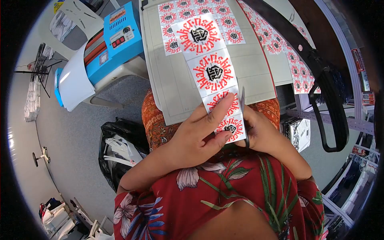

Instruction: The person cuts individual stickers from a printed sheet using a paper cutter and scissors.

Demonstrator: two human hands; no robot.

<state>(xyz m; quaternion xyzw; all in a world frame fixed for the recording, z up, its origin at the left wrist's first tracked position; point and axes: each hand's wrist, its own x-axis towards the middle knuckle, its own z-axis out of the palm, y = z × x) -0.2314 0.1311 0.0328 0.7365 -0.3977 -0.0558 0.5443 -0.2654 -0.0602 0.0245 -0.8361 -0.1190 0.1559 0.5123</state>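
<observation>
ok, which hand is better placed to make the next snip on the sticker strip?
Likely right. The right hand already holds the scissors, blades at the right edge of the sticker strip. The left hand is pinning the strip with its fingers, so it looks committed to steadying.

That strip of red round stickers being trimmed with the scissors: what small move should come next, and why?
Probably close the scissors a little further along the right edge of the sticker strip. The left hand pins the strip's near end with a finger laid across it, the right hand holds the blades upright against that edge, and most of the strip lies on the paper trimmer, apparently uncut.
</observation>
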